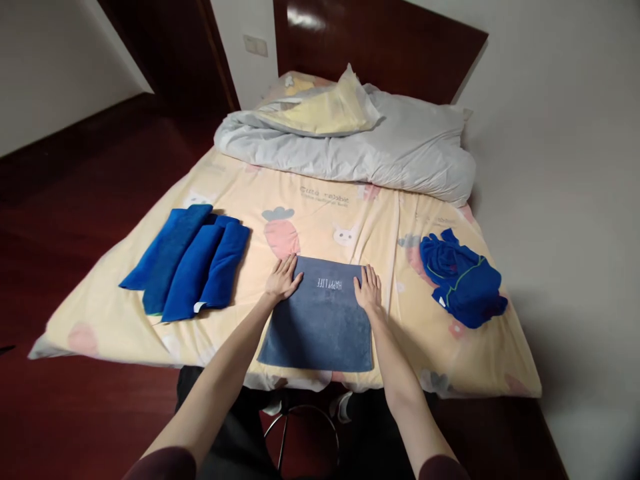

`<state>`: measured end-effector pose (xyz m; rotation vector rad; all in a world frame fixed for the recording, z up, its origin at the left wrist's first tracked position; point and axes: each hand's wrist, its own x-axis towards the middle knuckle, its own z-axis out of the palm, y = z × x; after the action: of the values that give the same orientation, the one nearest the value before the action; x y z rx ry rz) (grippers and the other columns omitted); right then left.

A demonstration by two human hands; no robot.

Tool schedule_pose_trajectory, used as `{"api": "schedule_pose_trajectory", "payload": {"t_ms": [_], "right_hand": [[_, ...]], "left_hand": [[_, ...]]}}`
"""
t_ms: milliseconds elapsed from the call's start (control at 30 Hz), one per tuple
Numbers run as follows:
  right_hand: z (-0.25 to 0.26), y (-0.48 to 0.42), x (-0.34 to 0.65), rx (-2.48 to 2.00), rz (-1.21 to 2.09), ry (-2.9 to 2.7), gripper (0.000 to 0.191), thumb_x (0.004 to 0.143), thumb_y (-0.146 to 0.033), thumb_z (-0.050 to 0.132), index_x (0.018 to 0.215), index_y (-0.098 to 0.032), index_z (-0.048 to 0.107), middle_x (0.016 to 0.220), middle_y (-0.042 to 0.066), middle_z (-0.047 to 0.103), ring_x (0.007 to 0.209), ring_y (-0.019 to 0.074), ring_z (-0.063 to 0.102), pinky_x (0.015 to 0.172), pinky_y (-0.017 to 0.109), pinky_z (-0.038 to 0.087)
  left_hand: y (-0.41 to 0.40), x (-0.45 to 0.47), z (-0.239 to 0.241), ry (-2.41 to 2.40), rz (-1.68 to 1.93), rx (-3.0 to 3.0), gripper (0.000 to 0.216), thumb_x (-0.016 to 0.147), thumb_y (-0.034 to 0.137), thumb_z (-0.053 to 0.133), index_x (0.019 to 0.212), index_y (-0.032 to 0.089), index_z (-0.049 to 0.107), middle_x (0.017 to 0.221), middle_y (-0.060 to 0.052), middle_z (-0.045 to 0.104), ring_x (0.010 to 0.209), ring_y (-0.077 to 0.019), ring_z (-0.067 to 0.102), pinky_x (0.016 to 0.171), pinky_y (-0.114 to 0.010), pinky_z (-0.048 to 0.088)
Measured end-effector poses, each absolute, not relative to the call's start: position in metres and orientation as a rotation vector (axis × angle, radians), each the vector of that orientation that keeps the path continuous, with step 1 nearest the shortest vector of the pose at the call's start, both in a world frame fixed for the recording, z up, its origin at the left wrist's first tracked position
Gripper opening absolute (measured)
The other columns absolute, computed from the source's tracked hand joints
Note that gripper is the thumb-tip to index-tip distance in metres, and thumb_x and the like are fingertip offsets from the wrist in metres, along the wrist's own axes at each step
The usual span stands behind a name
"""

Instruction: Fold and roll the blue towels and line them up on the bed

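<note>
A grey-blue towel (320,333) lies spread flat near the front edge of the bed, its white "HAPPY LIFE" lettering upside down to me. On the towel's far left corner rests my left hand (284,279), palm down with the fingers stretched out. My right hand (369,287) lies flat on the far right side, fingers extended forward. Neither hand grips the cloth. Left of the towel, several folded blue towels (193,263) lie overlapping side by side. To the right sits a crumpled heap of blue towels (463,277) with a thin green edge showing.
A yellow patterned sheet (320,220) covers the bed. Across its far end lies a bunched grey-white quilt (350,150), before a dark wooden headboard (380,47). A white wall (565,200) borders the right side. Below me is a round metal stool frame (336,430).
</note>
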<state>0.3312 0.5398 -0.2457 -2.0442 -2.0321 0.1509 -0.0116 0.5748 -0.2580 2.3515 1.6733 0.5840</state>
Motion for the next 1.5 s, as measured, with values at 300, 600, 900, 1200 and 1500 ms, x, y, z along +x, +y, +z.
{"api": "schedule_pose_trajectory", "payload": {"t_ms": [300, 600, 900, 1200, 1500], "right_hand": [[-0.237, 0.516, 0.315, -2.173, 0.151, -1.984, 0.066, 0.109, -0.043, 0.022, 0.164, -0.008, 0.031, 0.173, 0.014, 0.019, 0.162, 0.0264, 0.014, 0.131, 0.05, 0.01], [-0.232, 0.41, 0.308, -2.056, 0.212, -2.057, 0.063, 0.109, -0.041, 0.024, 0.163, -0.009, 0.032, 0.173, 0.014, 0.019, 0.162, 0.0258, 0.013, 0.132, 0.051, 0.011], [-0.223, 0.329, 0.306, -1.98, 0.256, -2.055, 0.063, 0.108, -0.041, 0.03, 0.164, -0.011, 0.031, 0.173, 0.014, 0.02, 0.162, 0.0249, 0.016, 0.132, 0.051, 0.013], [-0.224, 0.283, 0.332, -1.771, 0.383, -2.163, 0.062, 0.106, -0.041, 0.041, 0.16, -0.012, 0.04, 0.17, 0.014, 0.028, 0.16, 0.0257, 0.025, 0.131, 0.051, 0.022], [-0.204, 0.258, 0.356, -1.544, 0.539, -2.066, 0.055, 0.098, -0.022, 0.05, 0.153, -0.019, 0.053, 0.159, 0.007, 0.05, 0.152, 0.022, 0.041, 0.126, 0.047, 0.039]], "left_hand": [[0.547, 0.012, -0.246, 1.942, 0.486, 2.051, 0.075, 0.103, 0.047, 0.034, 0.16, -0.001, 0.033, 0.167, -0.022, 0.03, 0.159, -0.0344, 0.023, 0.13, -0.055, 0.017], [0.401, 0.002, -0.244, 2.164, 0.642, 1.964, 0.068, 0.105, 0.04, 0.028, 0.161, 0.002, 0.032, 0.17, -0.022, 0.023, 0.161, -0.0325, 0.014, 0.131, -0.056, 0.014], [0.33, -0.034, -0.239, 2.014, 0.728, 1.999, 0.065, 0.102, 0.035, 0.034, 0.163, 0.013, 0.034, 0.168, -0.021, 0.027, 0.16, -0.0337, 0.018, 0.127, -0.066, 0.016], [0.286, -0.064, -0.242, 1.796, 0.721, 2.064, 0.064, 0.102, 0.038, 0.039, 0.159, 0.011, 0.037, 0.167, -0.02, 0.033, 0.16, -0.0312, 0.021, 0.128, -0.057, 0.024], [0.305, -0.053, -0.217, 1.405, 0.561, 2.322, 0.055, 0.093, 0.022, 0.045, 0.147, 0.018, 0.055, 0.164, -0.013, 0.042, 0.157, -0.0283, 0.031, 0.128, -0.056, 0.026]]}}
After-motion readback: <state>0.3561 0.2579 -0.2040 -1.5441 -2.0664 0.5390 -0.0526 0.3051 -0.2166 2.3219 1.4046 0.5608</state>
